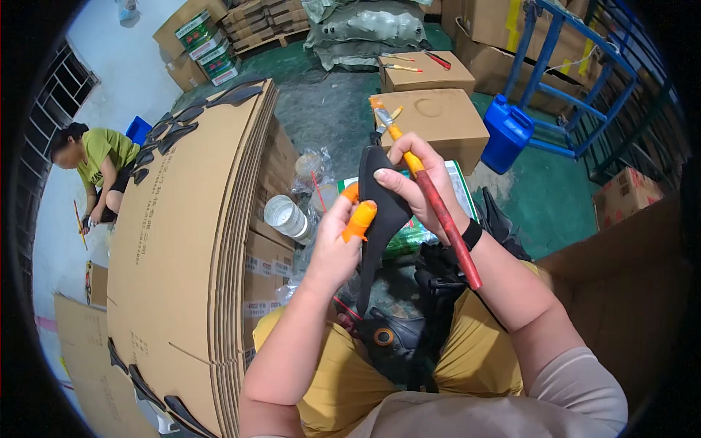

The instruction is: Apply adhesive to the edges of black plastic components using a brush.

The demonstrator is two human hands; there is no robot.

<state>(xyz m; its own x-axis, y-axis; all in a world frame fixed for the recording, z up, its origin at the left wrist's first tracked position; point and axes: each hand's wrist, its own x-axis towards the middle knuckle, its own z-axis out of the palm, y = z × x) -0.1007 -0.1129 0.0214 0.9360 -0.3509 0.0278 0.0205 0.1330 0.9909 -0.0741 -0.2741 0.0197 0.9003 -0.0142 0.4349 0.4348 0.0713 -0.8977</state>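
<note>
In front of my chest, my left hand [337,248] grips a black, flat, curved piece [382,215] that tapers downward; I cannot tell its exact kind. Orange covers [359,220] wrap some of my left fingertips. My right hand [431,182] is closed around a paintbrush [443,210] with a red and yellow handle, bristles pointing up and away. The right thumb also presses on the upper part of the black piece. Below, more black items [391,339] lie about my lap, one with an orange ring. My left fingers are partly hidden behind the piece.
A tall stack of cardboard sheets [175,241] stands at left, black pieces along its edges. A white tub [287,217] sits beside it. Ahead are cardboard boxes [431,117] and a blue jerrycan [507,133]. An open carton [621,299] is at right. Another person [102,164] crouches far left.
</note>
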